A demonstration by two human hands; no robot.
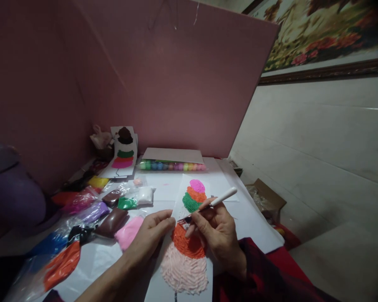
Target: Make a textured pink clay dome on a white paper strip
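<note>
A long white card [192,289] lies in front of me, covered with textured clay patches: magenta [197,185] at the top, then orange and green [190,203], and lower down orange [189,243] and pale pink [185,270]. My right hand [220,235] pinches a white-handled tool [223,197], its dark tip resting over the card just above the lower orange patch. On the card's left edge rests my left hand [148,237], its thumb and index fingertips close together beside the tool tip. Whether anything small is between them is hidden.
Bags of coloured clay, including brown [111,223], pink [129,233] and orange [62,266], lie at the left. Behind stand a finished-looking clay card [125,153] and a pack of coloured balls [173,165]. An open cardboard box [267,197] is at right.
</note>
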